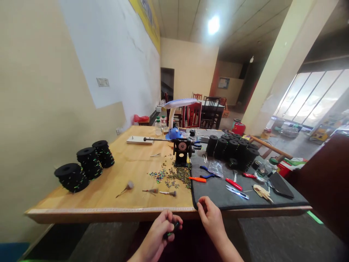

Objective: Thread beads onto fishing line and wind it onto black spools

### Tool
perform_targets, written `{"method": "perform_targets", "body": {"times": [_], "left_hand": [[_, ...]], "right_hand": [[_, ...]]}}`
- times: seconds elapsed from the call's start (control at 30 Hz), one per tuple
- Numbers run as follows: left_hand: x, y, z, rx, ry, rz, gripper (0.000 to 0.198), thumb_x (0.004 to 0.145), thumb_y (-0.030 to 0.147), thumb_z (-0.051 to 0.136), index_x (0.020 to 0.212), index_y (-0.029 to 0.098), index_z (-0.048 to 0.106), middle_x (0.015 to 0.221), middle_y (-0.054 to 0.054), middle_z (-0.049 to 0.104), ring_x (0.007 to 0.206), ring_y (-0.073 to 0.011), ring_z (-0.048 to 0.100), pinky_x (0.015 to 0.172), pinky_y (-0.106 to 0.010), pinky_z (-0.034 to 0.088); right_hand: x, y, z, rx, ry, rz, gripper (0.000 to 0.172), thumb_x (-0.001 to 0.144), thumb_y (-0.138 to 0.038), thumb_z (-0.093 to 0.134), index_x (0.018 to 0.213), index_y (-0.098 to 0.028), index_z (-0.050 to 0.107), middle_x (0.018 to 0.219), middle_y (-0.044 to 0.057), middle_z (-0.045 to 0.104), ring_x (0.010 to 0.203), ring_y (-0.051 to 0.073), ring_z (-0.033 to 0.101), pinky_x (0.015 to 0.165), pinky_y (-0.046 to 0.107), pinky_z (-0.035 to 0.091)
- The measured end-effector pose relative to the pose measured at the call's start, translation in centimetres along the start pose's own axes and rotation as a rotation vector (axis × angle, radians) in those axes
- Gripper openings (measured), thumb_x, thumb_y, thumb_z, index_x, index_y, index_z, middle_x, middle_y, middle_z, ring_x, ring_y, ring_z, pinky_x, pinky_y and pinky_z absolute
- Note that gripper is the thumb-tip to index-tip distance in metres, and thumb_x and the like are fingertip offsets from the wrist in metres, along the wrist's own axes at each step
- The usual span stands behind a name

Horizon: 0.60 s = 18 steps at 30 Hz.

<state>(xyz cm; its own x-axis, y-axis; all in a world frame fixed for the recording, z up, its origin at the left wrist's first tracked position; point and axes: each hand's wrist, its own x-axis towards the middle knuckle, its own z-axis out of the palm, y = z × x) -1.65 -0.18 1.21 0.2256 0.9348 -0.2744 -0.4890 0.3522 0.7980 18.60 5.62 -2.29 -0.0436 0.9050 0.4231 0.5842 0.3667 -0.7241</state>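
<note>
Wooden tabletop [109,196], seen from my seat, with 12 o'clock pointing away from me. My left hand [158,238] hangs just off the near edge. Its grip is pressed together on a small dark piece [171,231] with a green fleck, pinched between thumb and fingertips. The piece is in the air below the edge, not over the wood. My right hand [212,218] sits close beside the left, at its 3 o'clock, fingers curled at the near border of the grey mat [218,191]; whether its grip pinches anything I cannot tell. At 12 o'clock of the left hand lies a scatter of beads [174,176], and beyond it stands a black winder [182,150]. Black spools [87,163] stand at 10 o'clock. Further spools [234,149], an orange-handled tool [197,179] and small snips [237,193] lie on the mat toward 1 o'clock. Risk, as I judge it: the piece is small and held clear of any support, so a slackened pinch would drop it to the floor [272,240]. A wrist brushing forward could also sweep loose beads off the edge.
</note>
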Motion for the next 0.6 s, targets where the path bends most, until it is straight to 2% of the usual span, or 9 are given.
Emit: {"method": "perform_targets", "body": {"times": [0.13, 0.27, 0.47, 0.6], "left_hand": [[-0.6, 0.8, -1.1, -0.028, 0.042, 0.03, 0.017, 0.058, 0.015, 0.057, 0.067, 0.021, 0.044, 0.083, -0.004, 0.066, 0.078, -0.0161, 0.054, 0.055, -0.022, 0.027], [-1.0, 0.9, -2.2, -0.09, 0.069, 0.058, 0.016, 0.061, 0.015, 0.057, 0.068, 0.021, 0.044, 0.086, -0.004, 0.067, 0.079, -0.0162, 0.055, 0.055, -0.022, 0.029], [-1.3, 0.7, -3.2, -0.16, 0.053, 0.07, 0.017, 0.06, 0.015, 0.058, 0.069, 0.021, 0.046, 0.084, -0.004, 0.067, 0.077, -0.0161, 0.055, 0.053, -0.022, 0.027], [-1.3, 0.7, -3.6, -0.194, 0.039, 0.079, 0.016, 0.06, 0.014, 0.058, 0.069, 0.021, 0.047, 0.083, -0.004, 0.067, 0.077, -0.0163, 0.055, 0.052, -0.022, 0.025]], "right_hand": [[2.0, -1.2, 0.5, -0.089, -0.114, -0.054, 0.007, 0.082, -0.025, 0.053, 0.078, -0.023, 0.058, 0.069, 0.002, 0.065, 0.061, 0.019, 0.059, 0.058, 0.027, 0.042], [4.8, -2.7, 1.8, -0.239, -0.251, -0.122, 0.011, 0.08, -0.017, 0.051, 0.075, -0.021, 0.06, 0.072, 0.002, 0.065, 0.066, 0.017, 0.059, 0.062, 0.025, 0.04], [9.1, -4.5, 5.7, -0.29, -0.349, -0.176, 0.009, 0.077, -0.015, 0.057, 0.074, -0.021, 0.063, 0.074, 0.0, 0.067, 0.07, 0.016, 0.06, 0.062, 0.022, 0.038], [10.8, -5.9, 8.7, -0.335, -0.427, -0.2, 0.007, 0.075, -0.016, 0.061, 0.074, -0.022, 0.065, 0.076, 0.0, 0.069, 0.072, 0.016, 0.061, 0.062, 0.022, 0.037]]}}
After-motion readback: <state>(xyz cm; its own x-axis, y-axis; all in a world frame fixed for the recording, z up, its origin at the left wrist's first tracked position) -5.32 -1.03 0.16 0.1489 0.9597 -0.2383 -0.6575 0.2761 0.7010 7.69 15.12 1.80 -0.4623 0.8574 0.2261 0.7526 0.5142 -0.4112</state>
